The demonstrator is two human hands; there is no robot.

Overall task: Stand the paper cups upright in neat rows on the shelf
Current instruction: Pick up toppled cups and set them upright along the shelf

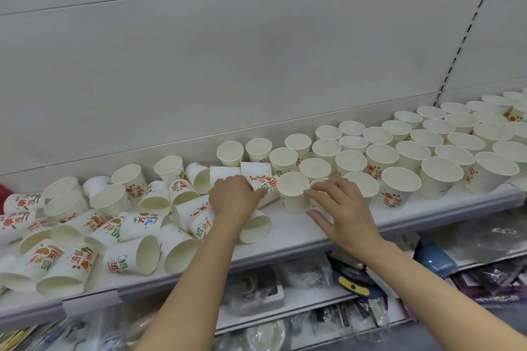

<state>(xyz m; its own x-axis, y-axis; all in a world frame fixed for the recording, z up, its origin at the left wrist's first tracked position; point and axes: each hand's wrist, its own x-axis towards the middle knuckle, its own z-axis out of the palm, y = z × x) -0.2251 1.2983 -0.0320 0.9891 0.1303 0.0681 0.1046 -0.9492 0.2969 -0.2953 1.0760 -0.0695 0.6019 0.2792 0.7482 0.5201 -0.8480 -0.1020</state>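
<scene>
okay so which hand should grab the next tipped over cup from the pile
Left, probably. The left hand already rests on a lying cup at the edge of the toppled pile, while the right hand is at an upright cup by the rows.

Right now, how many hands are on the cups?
2. The left hand grips a lying cup mid-shelf; the right hand holds an upright cup, partly hidden, beside the front row's end.

The right hand [342,208] hides most of one cup [319,194].
</scene>
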